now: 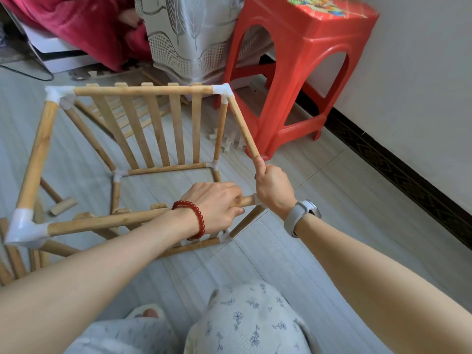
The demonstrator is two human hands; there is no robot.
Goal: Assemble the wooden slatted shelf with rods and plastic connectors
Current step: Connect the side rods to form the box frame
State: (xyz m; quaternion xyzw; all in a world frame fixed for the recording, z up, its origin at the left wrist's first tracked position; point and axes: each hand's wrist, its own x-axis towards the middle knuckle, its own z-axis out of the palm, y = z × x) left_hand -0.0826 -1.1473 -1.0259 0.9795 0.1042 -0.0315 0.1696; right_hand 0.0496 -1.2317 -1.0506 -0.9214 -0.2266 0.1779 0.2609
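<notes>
Indoors, shelf frame [143,91] on grey floor [293,251], red stool [301,47] near

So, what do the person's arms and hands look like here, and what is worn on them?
Both forearms are bare, with no sleeves in view. The left hand has a bracelet of round dark red beads around the wrist. The right hand has a watch with a light grey strap and a dark face on the wrist. No gloves and no rings can be seen.

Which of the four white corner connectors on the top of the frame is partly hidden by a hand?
The near right connector, between the left hand and right hand. The other three top corners show fully.
</notes>
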